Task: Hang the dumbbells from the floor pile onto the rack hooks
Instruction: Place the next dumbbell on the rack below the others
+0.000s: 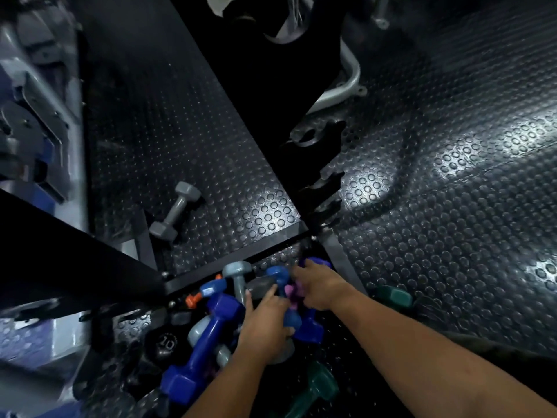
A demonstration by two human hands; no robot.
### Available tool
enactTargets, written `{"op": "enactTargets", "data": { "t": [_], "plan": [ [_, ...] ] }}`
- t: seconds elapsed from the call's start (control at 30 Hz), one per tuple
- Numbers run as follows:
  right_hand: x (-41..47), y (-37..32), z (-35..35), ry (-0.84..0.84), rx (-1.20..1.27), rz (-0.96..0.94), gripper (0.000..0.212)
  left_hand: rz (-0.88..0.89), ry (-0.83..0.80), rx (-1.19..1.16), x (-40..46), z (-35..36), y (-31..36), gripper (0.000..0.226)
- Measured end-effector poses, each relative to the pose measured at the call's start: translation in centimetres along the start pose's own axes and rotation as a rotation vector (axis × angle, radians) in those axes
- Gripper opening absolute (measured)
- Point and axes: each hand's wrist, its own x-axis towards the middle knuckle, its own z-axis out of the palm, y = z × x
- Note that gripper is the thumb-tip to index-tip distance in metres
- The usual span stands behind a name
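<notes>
At the foot of the black rack point(250, 95), on the studded rubber floor point(437, 236), both hands reach into a pile of dumbbells. The left hand point(265, 324) lies on a light blue dumbbell point(283, 285), its index finger stretched forward and the other fingers curled over the handle, seemingly gripping it, though the far side is hidden. The right hand point(319, 285) reaches over a purple dumbbell point(313, 263) with its fingertips down among the weights; whether it grips anything I cannot tell. A dark blue dumbbell point(205, 336) lies just left of the hands, a green one point(313, 390) nearer the camera, and a grey one point(176, 211) well apart on the floor. Empty hooks point(325, 179) jut from the rack's edge
</notes>
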Motion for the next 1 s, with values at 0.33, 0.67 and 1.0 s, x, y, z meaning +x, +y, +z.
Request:
{"op": "enactTargets", "data": {
  "t": [0.33,0.67,1.0],
  "plan": [
    [-6.0,0.7,2.7,0.402,0.685,0.45,0.04,0.059,-0.025,-0.151,0.2,-1.1,-3.2,0.043],
    [-13.2,0.6,-4.9,0.345,0.729,0.229,0.048,0.006,0.049,-0.228,-1.2,-4.5,4.5,0.12],
    [-21.9,-2.4,-8.3,0.391,0.731,0.144,0.045,0.106,0.082,-0.269,-7.5,-11.8,8.6,0.055]
  ]
}}
